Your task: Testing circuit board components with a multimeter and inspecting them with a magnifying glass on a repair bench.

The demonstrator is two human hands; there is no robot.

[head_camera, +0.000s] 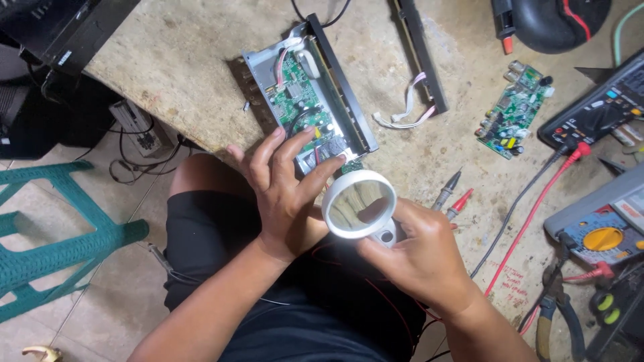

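An opened electronic box [305, 94] with a green circuit board inside lies on the worn workbench [188, 60]. My left hand [282, 191] rests on its near end, fingers spread over the board. A round white magnifying glass [359, 203] hovers just right of that hand, and my right hand [422, 255] grips its short handle from below. Its lens faces up toward me.
A loose green circuit board [514, 110] lies to the right, near a black multimeter [594, 110] with red and black leads. Two probes [453, 194] lie by the lens. A second meter [600, 234], pliers [553, 308] and a black panel strip [421, 53] are around. A green plastic stool [54, 234] stands left.
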